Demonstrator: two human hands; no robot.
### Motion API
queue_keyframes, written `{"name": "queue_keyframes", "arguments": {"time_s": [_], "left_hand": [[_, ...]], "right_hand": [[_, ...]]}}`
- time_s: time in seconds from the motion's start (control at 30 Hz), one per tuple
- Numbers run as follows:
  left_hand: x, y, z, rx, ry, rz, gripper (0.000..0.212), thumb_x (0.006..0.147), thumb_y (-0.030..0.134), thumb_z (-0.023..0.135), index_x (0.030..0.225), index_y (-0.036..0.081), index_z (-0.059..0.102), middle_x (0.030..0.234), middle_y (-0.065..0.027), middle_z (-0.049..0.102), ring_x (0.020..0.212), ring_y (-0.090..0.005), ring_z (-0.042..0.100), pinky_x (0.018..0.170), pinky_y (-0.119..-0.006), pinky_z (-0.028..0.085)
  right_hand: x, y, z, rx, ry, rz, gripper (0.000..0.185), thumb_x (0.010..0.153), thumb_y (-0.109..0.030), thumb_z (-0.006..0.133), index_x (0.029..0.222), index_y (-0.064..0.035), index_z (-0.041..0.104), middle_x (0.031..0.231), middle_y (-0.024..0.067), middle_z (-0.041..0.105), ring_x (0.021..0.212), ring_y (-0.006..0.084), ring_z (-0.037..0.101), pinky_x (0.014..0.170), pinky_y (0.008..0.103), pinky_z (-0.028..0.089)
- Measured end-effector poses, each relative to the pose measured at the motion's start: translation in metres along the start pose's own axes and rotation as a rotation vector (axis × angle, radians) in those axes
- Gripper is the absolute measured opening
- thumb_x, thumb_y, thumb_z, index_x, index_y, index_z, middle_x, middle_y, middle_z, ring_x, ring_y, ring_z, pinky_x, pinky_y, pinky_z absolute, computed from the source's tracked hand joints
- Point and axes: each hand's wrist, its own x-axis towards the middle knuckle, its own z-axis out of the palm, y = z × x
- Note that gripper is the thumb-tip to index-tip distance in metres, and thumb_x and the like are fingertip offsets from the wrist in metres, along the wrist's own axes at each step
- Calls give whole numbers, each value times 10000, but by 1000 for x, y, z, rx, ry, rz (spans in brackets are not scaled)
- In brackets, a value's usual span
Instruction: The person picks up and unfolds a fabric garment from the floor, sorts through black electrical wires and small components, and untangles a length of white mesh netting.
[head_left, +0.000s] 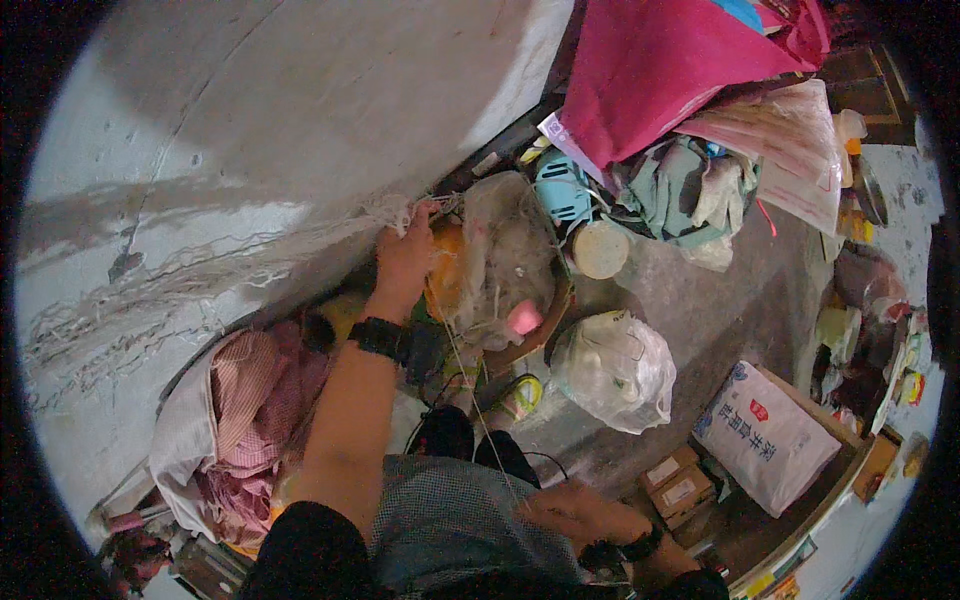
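My left hand (405, 255) is raised at the wall and closed on a bunch of pale thread (397, 210), part of a long skein that hangs along the wall to the left. A thin strand (480, 405) runs down from near that hand to my right hand (562, 510), whose fingers pinch it low in front of my lap. Beside my left hand sit an orange bundle (448, 262) and a clear plastic bag (510, 255) with a pink item (524, 318) at its lower end. A checked cloth (457, 510) covers my lap.
A white plastic bag (619, 371), a round-topped stool or tub (601, 250) and small cardboard boxes (679, 487) stand on the floor. Pink cloths in a sack (255, 420) lie at left. A magenta bag (645, 67) and a light blue plastic item (562, 187) are at upper right.
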Motion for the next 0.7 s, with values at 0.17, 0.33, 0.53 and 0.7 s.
{"name": "queue_keyframes", "arguments": {"time_s": [0.17,0.33,0.53,0.7], "left_hand": [[-13,10,-8,-1,93,217,188,883,147,546,974,-4,611,853,11,589,725,-80,504,631,-245,422],[-49,33,-17,-130,-40,-187,191,887,134,538,1002,-2,608,905,1,605,779,-68,510,664,-217,413],[-66,17,-2,-59,-117,-8,189,876,105,544,998,-30,595,909,-31,618,808,-124,542,716,-261,428],[-79,0,-6,151,-271,19,195,865,113,549,998,-23,592,936,-103,623,857,-170,565,768,-298,430]], "right_hand": [[33,-2,-22,-2,523,-102,251,918,-239,457,967,-23,574,752,140,589,601,253,556,577,347,471],[106,13,-95,-45,1055,-108,169,872,-173,529,934,-16,543,715,113,549,623,202,518,587,324,434],[241,21,-189,-648,1071,-388,447,783,-68,568,1208,-38,433,968,197,565,849,362,565,693,423,461],[291,23,-214,-919,863,-189,428,730,-27,583,1150,-57,505,962,185,566,833,363,564,707,427,464]]}}
